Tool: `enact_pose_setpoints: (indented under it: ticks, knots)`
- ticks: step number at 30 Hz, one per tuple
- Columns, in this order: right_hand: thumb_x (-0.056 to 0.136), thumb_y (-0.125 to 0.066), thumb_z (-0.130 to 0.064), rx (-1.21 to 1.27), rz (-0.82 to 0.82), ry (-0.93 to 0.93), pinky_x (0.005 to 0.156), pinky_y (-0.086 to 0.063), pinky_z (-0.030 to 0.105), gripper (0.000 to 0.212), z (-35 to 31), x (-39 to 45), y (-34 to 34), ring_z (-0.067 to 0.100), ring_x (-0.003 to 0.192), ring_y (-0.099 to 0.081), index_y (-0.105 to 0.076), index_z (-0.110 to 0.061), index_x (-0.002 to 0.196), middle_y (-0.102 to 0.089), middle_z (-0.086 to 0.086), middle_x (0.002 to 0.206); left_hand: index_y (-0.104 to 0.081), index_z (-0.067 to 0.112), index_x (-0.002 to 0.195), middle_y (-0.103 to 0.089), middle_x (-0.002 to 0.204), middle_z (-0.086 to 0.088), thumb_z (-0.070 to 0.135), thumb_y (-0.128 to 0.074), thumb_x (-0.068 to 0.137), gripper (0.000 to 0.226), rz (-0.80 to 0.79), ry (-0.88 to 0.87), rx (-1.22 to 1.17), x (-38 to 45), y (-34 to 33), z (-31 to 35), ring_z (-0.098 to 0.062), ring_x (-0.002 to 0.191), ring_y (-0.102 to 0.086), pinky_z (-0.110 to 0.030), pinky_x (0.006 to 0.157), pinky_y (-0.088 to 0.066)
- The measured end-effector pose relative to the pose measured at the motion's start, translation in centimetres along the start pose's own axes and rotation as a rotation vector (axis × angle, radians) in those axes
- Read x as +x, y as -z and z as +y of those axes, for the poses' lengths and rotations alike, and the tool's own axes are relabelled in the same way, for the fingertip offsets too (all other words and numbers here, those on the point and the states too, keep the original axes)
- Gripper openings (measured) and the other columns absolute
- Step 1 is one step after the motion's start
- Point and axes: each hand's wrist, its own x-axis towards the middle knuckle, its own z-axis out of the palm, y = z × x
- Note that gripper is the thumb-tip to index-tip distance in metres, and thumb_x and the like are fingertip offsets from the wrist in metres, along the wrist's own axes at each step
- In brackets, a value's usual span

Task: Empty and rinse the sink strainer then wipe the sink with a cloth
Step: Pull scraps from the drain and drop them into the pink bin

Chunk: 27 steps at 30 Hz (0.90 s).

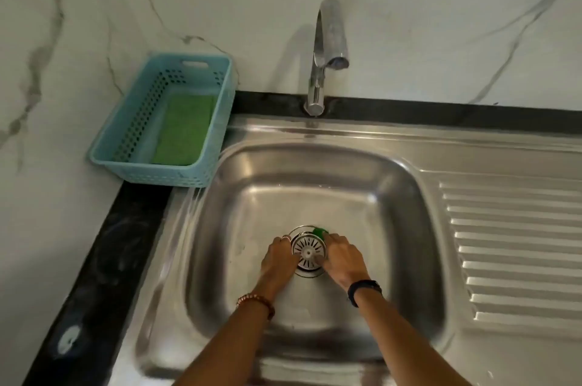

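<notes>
A round metal strainer point(308, 249) with slots and a centre knob sits over the drain of the steel sink point(239, 196). My left hand point(278, 256) grips the strainer's left rim. My right hand point(343, 256) grips its right rim, fingers curled around the edge. A small green piece point(320, 232) shows at the strainer's upper right, under my right fingertips; I cannot tell what it is. A green cloth or scrub pad point(184, 130) lies in a blue basket point(126, 140) at the sink's back left corner.
A chrome tap point(324, 48) stands behind the sink, with no water running. A ribbed drainboard point(516, 247) lies to the right. A black counter edge point(104, 259) runs along the left and back. Marble wall behind.
</notes>
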Motion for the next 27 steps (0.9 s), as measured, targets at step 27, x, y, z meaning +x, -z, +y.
enact_pose_setpoints:
  ticks: [27]
  knots:
    - [0.088, -0.060, -0.008, 1.290, 0.405, -0.119, 0.064, -0.057, 0.025, 0.006, -2.3, -4.9, 6.3, 0.023, 0.070, -0.071, -0.063, -0.012, 0.084, -0.071, 0.008, 0.083, -0.065, 0.014, 0.079, -0.065, 0.080, -0.005, 0.002, -0.064, 0.082, 0.012, 0.299, -0.017, -1.004, -5.6, 6.7, 3.8, -0.018, 0.073, -0.064, -0.020, 0.059, -0.057]
